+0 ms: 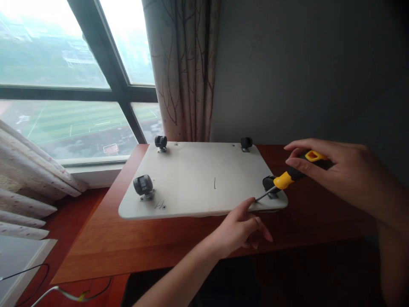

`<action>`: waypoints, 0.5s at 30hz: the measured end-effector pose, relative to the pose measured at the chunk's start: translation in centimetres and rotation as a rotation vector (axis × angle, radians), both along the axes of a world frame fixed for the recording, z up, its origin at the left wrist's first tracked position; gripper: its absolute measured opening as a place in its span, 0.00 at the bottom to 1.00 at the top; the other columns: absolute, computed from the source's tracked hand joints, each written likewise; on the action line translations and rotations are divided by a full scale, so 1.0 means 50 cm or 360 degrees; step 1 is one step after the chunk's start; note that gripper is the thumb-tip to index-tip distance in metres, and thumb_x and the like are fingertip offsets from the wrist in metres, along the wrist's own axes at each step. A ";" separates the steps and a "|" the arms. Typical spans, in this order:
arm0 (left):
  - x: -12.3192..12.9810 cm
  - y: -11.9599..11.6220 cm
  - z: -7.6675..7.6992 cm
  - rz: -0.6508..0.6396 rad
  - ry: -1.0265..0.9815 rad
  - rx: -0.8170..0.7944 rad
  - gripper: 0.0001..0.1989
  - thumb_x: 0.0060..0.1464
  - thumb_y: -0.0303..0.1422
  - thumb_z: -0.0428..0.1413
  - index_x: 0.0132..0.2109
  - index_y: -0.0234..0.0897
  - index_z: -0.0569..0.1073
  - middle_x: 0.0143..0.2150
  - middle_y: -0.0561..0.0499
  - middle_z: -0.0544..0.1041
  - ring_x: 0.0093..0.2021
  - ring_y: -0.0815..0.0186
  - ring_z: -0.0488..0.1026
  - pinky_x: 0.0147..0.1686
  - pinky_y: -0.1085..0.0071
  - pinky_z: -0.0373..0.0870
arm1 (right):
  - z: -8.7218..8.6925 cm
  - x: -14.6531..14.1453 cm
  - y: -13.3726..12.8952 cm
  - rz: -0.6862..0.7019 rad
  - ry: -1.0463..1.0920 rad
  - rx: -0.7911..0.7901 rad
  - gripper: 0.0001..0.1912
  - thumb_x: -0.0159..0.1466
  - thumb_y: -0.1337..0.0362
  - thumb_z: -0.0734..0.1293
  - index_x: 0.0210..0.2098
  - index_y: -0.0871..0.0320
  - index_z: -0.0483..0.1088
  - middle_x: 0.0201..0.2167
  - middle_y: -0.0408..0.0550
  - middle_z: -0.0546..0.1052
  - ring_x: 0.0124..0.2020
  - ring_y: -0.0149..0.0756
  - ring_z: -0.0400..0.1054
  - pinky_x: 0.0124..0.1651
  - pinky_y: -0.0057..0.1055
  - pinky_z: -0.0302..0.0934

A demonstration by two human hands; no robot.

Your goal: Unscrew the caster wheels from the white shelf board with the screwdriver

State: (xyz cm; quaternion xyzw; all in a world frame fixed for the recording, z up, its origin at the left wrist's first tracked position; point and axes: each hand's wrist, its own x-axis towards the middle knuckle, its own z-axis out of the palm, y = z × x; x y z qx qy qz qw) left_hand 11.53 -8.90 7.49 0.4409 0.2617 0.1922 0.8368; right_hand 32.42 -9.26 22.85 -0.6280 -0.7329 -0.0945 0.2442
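Observation:
A white board point(191, 175) with rounded corners lies flat, a black caster standing up near each corner. My right hand point(332, 170) grips a yellow and black screwdriver point(283, 181), whose shaft slants down to the left, beside the near right caster point(270, 184). At the board's near right edge, the index fingertip of my left hand point(244, 226) touches the surface by the screwdriver's tip. The other fingers of that hand are loosely spread and hold nothing. Whatever lies under the tip is too small to make out.
The board rests on a reddish wooden table point(128, 243). Behind it hang a patterned curtain point(185, 68) and a grey wall point(303, 72). A window is at the left. Cables point(64, 292) run near the floor at the lower left.

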 end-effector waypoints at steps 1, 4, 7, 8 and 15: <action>0.000 0.000 0.001 -0.0002 0.0007 0.0006 0.41 0.62 0.35 0.55 0.75 0.35 0.44 0.38 0.44 0.81 0.24 0.72 0.70 0.23 0.76 0.58 | -0.001 0.000 0.001 0.0002 0.0010 0.0007 0.17 0.66 0.45 0.64 0.46 0.45 0.77 0.39 0.39 0.82 0.34 0.35 0.75 0.36 0.31 0.65; 0.002 -0.002 -0.002 -0.0020 0.0019 0.0040 0.40 0.63 0.34 0.54 0.75 0.36 0.44 0.38 0.45 0.81 0.24 0.72 0.69 0.24 0.76 0.59 | -0.002 0.001 0.000 0.0028 0.0033 0.0022 0.16 0.66 0.51 0.64 0.50 0.46 0.75 0.40 0.41 0.82 0.36 0.37 0.76 0.36 0.32 0.65; 0.003 -0.003 -0.007 -0.0015 0.0024 0.0032 0.41 0.62 0.34 0.55 0.75 0.38 0.44 0.37 0.47 0.81 0.23 0.72 0.69 0.25 0.75 0.61 | -0.001 0.006 -0.005 0.0069 0.0025 -0.0004 0.20 0.63 0.57 0.64 0.54 0.46 0.72 0.43 0.41 0.81 0.38 0.38 0.76 0.35 0.32 0.65; 0.003 -0.003 -0.007 -0.0015 0.0022 0.0021 0.41 0.61 0.34 0.55 0.75 0.37 0.44 0.37 0.47 0.81 0.23 0.72 0.69 0.25 0.75 0.61 | -0.001 0.008 -0.006 0.0088 0.0020 -0.0019 0.21 0.62 0.58 0.64 0.55 0.45 0.71 0.45 0.40 0.81 0.38 0.38 0.76 0.35 0.31 0.65; -0.001 0.008 -0.002 0.0008 -0.0080 -0.0142 0.41 0.58 0.31 0.55 0.74 0.33 0.46 0.35 0.44 0.82 0.24 0.70 0.71 0.21 0.76 0.54 | -0.003 0.006 -0.005 -0.0058 -0.0013 -0.0008 0.22 0.61 0.42 0.67 0.51 0.43 0.74 0.36 0.38 0.81 0.30 0.37 0.74 0.32 0.33 0.64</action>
